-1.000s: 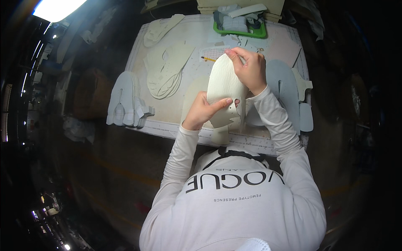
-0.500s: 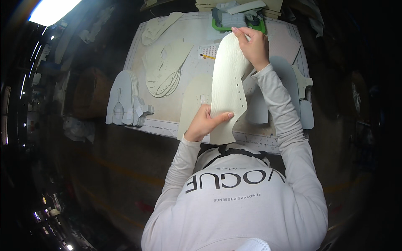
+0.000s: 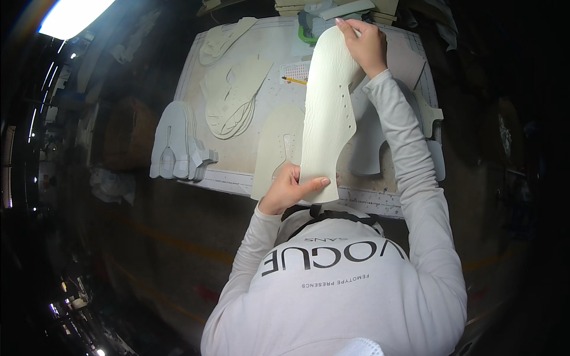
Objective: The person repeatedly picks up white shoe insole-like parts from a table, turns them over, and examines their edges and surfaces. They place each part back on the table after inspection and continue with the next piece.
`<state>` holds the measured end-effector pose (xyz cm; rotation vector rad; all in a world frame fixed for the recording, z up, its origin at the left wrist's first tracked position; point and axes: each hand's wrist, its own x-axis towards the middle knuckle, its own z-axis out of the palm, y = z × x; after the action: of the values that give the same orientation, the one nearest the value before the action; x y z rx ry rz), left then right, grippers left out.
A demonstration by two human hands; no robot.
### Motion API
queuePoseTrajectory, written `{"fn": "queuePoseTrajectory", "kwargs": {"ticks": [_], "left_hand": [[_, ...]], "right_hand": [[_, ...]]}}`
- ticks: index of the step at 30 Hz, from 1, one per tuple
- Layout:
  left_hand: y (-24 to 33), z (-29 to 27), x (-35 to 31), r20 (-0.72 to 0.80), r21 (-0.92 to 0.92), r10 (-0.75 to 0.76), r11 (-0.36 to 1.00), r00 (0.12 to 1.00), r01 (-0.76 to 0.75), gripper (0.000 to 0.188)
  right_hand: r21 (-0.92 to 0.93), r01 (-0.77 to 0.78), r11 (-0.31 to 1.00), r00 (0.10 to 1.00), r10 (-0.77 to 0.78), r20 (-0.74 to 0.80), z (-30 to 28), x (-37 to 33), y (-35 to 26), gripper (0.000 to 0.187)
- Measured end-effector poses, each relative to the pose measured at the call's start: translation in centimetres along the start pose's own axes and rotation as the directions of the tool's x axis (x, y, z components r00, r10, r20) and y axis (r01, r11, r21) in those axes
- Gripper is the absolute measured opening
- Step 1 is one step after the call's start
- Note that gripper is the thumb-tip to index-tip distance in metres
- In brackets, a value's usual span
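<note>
A cream leather shoe-upper piece (image 3: 326,113), with a row of small holes along its right edge, is held stretched above the table between both hands. My left hand (image 3: 291,188) pinches its near end, thumb on top. At the far rounded end, my right hand (image 3: 366,47) grips the edge between thumb and fingers. Below and to the left lies another cream upper piece (image 3: 274,139) with a slot and small holes, partly covered by my left hand. Grey upper pieces (image 3: 363,148) rest on the table under my right forearm, which hides part of them.
On the table (image 3: 191,89), a stack of grey pieces (image 3: 172,133) sits at the left edge. Cream pieces (image 3: 234,101) are piled behind it. A yellow pencil (image 3: 293,80) lies by a printed card (image 3: 292,72). A green basket (image 3: 304,34) with grey pieces stands at the back.
My right hand has moved farther away and slightly right, drawing the leather piece straighter and longer. My left hand has shifted slightly nearer and left, uncovering more of the flat cream piece.
</note>
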<state>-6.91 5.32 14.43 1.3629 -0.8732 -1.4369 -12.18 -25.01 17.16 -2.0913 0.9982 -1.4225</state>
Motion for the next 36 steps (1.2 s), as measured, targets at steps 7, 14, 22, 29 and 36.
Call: {"fn": "queuePoseTrajectory", "kwargs": {"ticks": [7, 14, 22, 29, 36], "left_hand": [[-2.9, -1.1, 0.4, 0.096, -0.099, -0.136, 0.984, 0.986, 0.145, 0.021], [-10.1, -9.4, 6.8, -0.416, 0.599, 0.171, 0.79, 0.893, 0.128, 0.032], [-11.2, -15.1, 12.6, -0.575, 0.718, 0.378, 0.659, 0.725, 0.226, 0.041], [-2.9, -15.3, 10.0, -0.519, 0.843, 0.614, 0.484, 0.595, 0.237, 0.03], [6.1, -12.0, 4.5, -0.484, 0.858, 0.8, 0.513, 0.355, 0.014, 0.025]], "right_hand": [[0.045, 0.041, 0.998, 0.999, -0.04, -0.007, -0.6, 1.3, -0.5, 0.031], [0.28, 0.195, 0.94, 0.94, -0.261, 0.221, -4.5, 1.1, -4.4, 0.019], [0.278, 0.238, 0.931, 0.845, -0.339, 0.414, -8.2, -4.6, -10.7, 0.02], [0.428, 0.085, 0.9, 0.835, -0.298, 0.462, -9.2, -6.8, -11.7, 0.019], [0.291, -0.03, 0.956, 0.73, -0.178, 0.66, 1.9, -11.6, -5.1, 0.016]]}}
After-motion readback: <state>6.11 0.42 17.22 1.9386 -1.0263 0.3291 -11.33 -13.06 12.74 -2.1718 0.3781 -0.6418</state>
